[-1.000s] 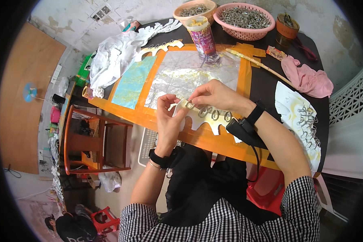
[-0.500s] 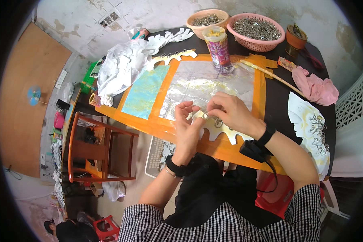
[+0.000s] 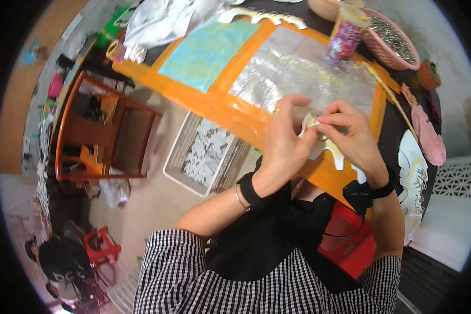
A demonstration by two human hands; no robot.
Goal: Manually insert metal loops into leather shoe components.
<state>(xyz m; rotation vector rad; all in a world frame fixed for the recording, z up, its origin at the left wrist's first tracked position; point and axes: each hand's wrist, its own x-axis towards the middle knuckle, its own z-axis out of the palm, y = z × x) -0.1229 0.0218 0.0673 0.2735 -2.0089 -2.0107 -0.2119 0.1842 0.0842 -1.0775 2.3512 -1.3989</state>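
Note:
A white piece with a scalloped edge and yellowish smears [image 3: 334,152] lies at the table's near edge, partly under my hands. My left hand [image 3: 288,137] is closed on its left end between thumb and fingers, with the index finger raised and curved. Thumb and fingertips of my right hand [image 3: 350,131] pinch together close to the left thumb, on what looks like a small metal ring [image 3: 315,123]. The fingers hide most of it. A similar scalloped strip with rings [image 3: 261,18] rests at the far side of the table.
A plastic cup [image 3: 346,36] stands near a pink basket of metal rings [image 3: 392,44]. A stick [image 3: 395,99], pink cloth [image 3: 426,136] and a ringed white piece [image 3: 411,172] lie at right. Below left are a crate of white scraps [image 3: 206,152] and a chair [image 3: 97,131].
The view has swung, so the table appears shifted right and tilted, with more floor and the crate showing. My hands stay close together on the white piece, fingertips now nearly touching.

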